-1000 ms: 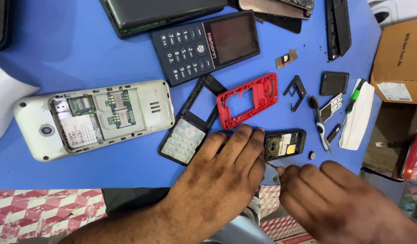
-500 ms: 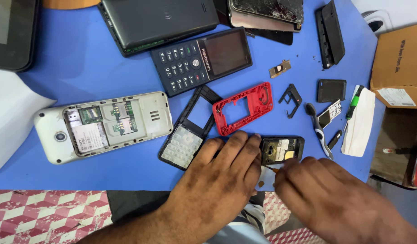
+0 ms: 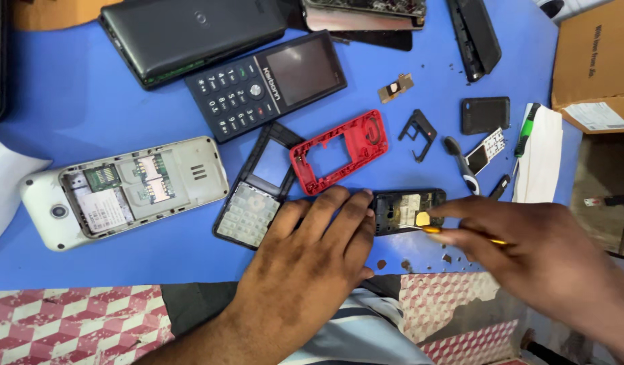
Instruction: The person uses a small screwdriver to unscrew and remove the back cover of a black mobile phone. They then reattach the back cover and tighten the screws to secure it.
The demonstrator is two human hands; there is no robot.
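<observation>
Blue surface [image 3: 75,101] fills the head view, littered with opened phones and parts. Left hand [image 3: 305,263] lies flat, fingers [image 3: 349,213] spread and pressing the left end of a small dark phone body [image 3: 408,211] near the front edge. Right hand [image 3: 535,257] pinches a thin yellow-handled tool [image 3: 454,233], its tip touching the phone body's open inside. Just above lie a red frame [image 3: 339,152] and a black keypad frame [image 3: 258,186]. White phone [image 3: 122,189], back off, lies well to the left.

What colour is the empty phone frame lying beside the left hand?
Red; the phone frame shows clearly in the head view.
</observation>
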